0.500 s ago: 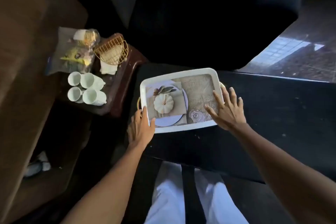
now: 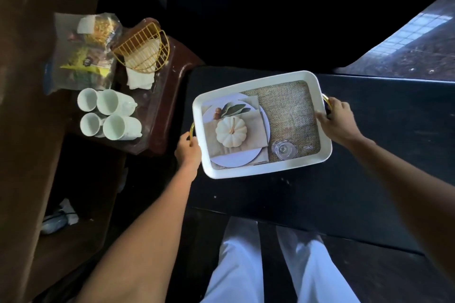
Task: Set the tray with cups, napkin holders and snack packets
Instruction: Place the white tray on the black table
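A white tray (image 2: pixel 320 155) with a printed pumpkin picture and gold handles lies on the black table (image 2: pixel 369 192). My left hand (image 2: pixel 188 149) grips its left handle. My right hand (image 2: pixel 337 120) grips its right handle. On a small brown side table (image 2: pixel 170 110) to the left stand several white cups (image 2: pixel 108 115), a gold wire napkin holder (image 2: pixel 144 51) with white napkins, and clear snack packets (image 2: pixel 83 54). Nothing stands on the tray.
A brown wooden surface (image 2: pixel 29 130) runs along the left. My legs in white trousers (image 2: pixel 246 265) are below the table's near edge. A tiled floor (image 2: pixel 413 49) shows at top right.
Both hands went from lying flat at the tray's ends to gripping its gold handles. The tray has turned slightly.
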A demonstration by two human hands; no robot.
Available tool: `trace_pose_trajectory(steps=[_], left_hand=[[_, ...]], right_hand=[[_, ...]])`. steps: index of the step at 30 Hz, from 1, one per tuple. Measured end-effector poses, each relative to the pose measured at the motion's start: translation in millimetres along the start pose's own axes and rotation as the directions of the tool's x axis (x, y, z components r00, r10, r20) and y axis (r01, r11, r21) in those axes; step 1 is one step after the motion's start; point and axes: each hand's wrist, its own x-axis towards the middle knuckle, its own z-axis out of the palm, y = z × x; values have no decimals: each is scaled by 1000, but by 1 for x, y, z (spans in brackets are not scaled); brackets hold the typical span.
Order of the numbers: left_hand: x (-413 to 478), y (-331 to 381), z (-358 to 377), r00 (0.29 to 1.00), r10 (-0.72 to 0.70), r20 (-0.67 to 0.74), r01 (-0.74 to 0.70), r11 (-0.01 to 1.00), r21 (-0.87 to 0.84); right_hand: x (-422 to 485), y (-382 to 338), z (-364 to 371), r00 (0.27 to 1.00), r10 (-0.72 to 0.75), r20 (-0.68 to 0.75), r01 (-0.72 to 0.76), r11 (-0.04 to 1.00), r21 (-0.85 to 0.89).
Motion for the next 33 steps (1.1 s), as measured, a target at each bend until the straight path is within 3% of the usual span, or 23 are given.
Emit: trace_pose_trajectory(steps=[5,12,24,33], left_hand=[[17,-9,4,997,-60,-57,51,989,-139],[15,-12,5,992,50,-119,-59,995,-78],[-63,14,67,966,250,63,-253,967,38],[-81,9,97,958,254,133,-263,964,52]], right_hand=[[4,-4,1,982,96,-165,-80,992,97],[-20,14,-15,942,209,-262,-140,956,258],[-98,127,-54,853,382,-356,-264,904,337],[-106,159,-60,823,434,-366,-291,876,385]])
